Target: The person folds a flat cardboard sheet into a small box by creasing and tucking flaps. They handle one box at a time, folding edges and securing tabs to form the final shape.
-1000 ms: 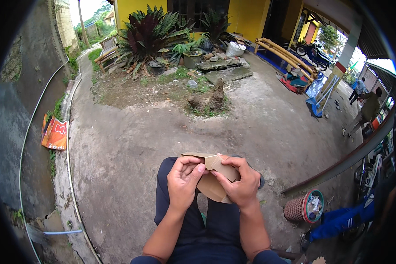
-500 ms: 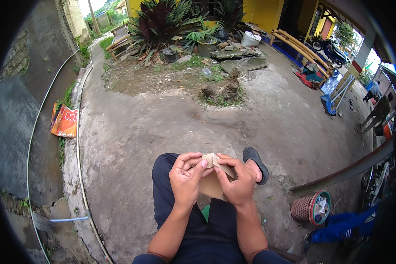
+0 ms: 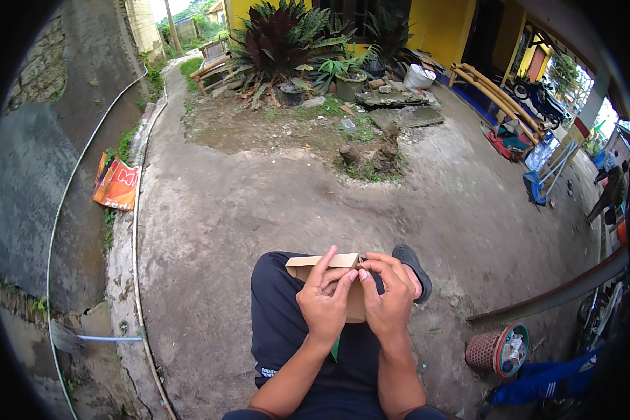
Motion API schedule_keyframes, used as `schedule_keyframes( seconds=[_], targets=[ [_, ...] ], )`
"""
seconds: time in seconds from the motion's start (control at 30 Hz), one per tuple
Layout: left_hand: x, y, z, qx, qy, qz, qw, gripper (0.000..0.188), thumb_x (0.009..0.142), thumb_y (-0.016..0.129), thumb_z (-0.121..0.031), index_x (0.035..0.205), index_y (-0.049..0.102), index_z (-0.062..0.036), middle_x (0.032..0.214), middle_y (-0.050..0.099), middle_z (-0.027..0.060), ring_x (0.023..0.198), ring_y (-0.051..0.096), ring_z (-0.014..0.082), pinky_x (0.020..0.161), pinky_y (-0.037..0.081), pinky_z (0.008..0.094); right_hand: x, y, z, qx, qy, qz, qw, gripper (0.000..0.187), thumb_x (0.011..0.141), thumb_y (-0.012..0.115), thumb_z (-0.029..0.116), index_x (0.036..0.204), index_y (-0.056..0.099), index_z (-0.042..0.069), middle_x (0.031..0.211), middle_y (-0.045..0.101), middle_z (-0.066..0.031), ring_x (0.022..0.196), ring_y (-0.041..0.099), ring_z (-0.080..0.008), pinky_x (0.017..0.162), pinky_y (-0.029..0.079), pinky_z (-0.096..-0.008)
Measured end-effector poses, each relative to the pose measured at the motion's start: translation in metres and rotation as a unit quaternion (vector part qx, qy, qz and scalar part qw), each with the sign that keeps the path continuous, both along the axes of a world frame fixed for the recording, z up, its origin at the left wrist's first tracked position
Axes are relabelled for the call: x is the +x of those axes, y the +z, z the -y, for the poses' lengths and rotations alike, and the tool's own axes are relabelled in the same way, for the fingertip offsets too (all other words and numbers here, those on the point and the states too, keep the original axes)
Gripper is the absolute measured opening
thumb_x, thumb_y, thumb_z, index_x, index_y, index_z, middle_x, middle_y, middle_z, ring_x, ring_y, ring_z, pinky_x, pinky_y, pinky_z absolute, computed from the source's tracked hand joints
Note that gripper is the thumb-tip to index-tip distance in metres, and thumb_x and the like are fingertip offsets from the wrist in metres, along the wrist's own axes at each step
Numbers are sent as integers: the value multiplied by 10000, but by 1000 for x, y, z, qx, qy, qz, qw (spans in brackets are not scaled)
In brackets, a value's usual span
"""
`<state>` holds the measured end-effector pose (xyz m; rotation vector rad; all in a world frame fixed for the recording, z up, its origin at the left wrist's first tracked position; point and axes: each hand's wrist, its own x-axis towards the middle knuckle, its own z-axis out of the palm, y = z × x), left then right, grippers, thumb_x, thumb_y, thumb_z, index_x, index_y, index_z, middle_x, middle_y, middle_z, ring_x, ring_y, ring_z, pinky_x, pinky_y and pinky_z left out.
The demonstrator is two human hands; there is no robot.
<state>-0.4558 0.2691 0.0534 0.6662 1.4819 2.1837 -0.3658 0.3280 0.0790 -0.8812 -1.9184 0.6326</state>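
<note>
A small brown cardboard box (image 3: 355,306), partly folded, is held up above my lap between both hands. Its pale edge stretches to the left over my knee, with the inner side partly showing. My left hand (image 3: 322,302) grips the box near its upper corner, thumb and fingers bent, the index finger raised along the edge. At the same corner, my right hand (image 3: 388,297) pinches the cardboard between thumb and fingers. The two thumbs nearly meet there. My fingers hide part of the box.
My dark-trousered legs lie under the box, with a bit of something green (image 3: 337,348) between them. A woven basket of rubbish (image 3: 488,351) stands on the right. A tree stump (image 3: 378,157) rises ahead, and a long hose (image 3: 136,259) runs along the left.
The cardboard has turned, and its long edge now reaches out to the left. My left hand has shifted right toward my right hand, its index finger lifting. The whole view has swung slightly left.
</note>
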Motion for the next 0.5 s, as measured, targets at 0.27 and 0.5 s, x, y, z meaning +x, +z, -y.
schedule_keyframes(
  seconds=[0.27, 0.5],
  targets=[
    [-13, -15, -2, -1, -5, -104, 995, 240, 942, 747, 98, 1176, 787, 60, 1055, 810, 172, 959, 784, 175, 864, 644, 278, 0, 0, -5, -62, 36, -58, 996, 159, 878, 829, 26, 1035, 809, 5, 1069, 776, -128, 870, 750, -195, 728, 599, -310],
    [-16, -18, 2, -3, -29, -105, 994, 248, 940, 760, 89, 1188, 772, 74, 1094, 794, 184, 956, 776, 183, 883, 644, 282, -2, -2, -4, -21, 18, -41, 999, 165, 847, 840, -4, 1010, 820, 9, 1026, 791, -118, 871, 767, -202, 747, 611, -301]
  ],
)
